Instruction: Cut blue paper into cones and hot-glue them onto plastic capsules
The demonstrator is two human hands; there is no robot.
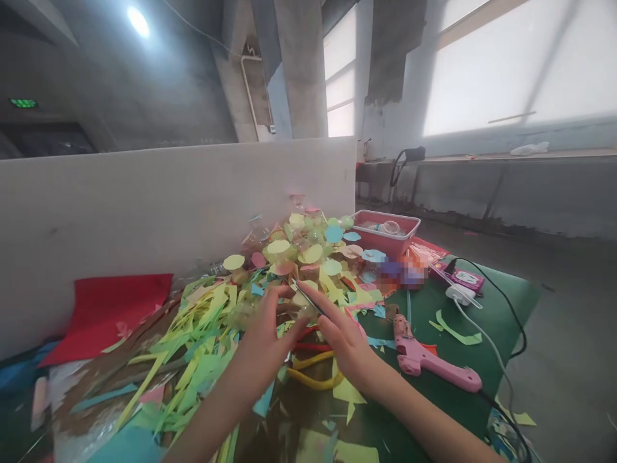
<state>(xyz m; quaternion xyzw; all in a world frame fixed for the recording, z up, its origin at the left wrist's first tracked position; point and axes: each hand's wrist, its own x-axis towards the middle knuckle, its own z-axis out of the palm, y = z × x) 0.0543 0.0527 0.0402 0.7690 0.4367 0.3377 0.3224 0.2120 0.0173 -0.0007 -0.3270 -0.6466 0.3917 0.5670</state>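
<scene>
A person is working over a craft table heaped with paper offcuts (pixel 202 341), both bare hands meeting at the middle of the pile. The right hand (pixel 344 347) is pinching a thin metal tool (pixel 308 299) between thumb and forefinger, the other fingers curling under; the tool is slanting up and away to the left, its tip pointing at the heap. The left hand (pixel 263 344) is lying half-closed just beside it, fingers curving toward the tool's shaft and thumb raised; whether it is gripping anything cannot be told, as the fingertips are hiding the spot.

Yellow-handled scissors (pixel 315 379) are lying on the green mat (pixel 501 302) under and between the two wrists. A pink glue gun (pixel 434 361) is resting on the mat near the right forearm, its cable (pixel 496 350) trailing off the table's edge toward a white plug (pixel 459 294). Beyond the hands, small clear cups topped with coloured paper discs (pixel 308 247) are piling up against a white partition board (pixel 144 199), with a pink tray (pixel 385 236) sitting just to their right. A red sheet (pixel 113 308) is leaning against the board at far left.
</scene>
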